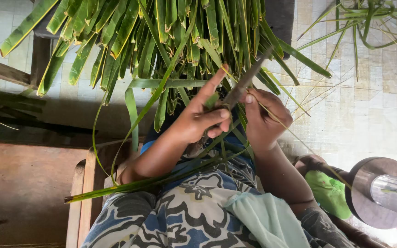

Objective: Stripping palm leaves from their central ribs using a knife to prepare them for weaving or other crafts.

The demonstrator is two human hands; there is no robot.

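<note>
Gripping a dark knife [243,85] by its handle, the right hand [263,118] is clenched around it with the thumb pressed near the base of the blade, which slants up and to the right into the leaves. The left hand [197,120] is closed on a narrow green leaf strip [212,102], its forefinger stretched straight out toward the blade while the other fingers curl over the strip. The two hands sit just beside each other above the person's lap (the patterned blue, white and grey cloth [187,213] covers it). A big bundle of long green palm leaves [161,36] hangs down over the hands from the top of the view. More loose strips [138,183] lie across the lap, trailing toward the left. Thin pale midribs [318,89] spread over the tiled floor [368,115] on the right, near a smaller heap of leaves [373,20]. A wooden frame [81,197] stands at the lower left.
</note>
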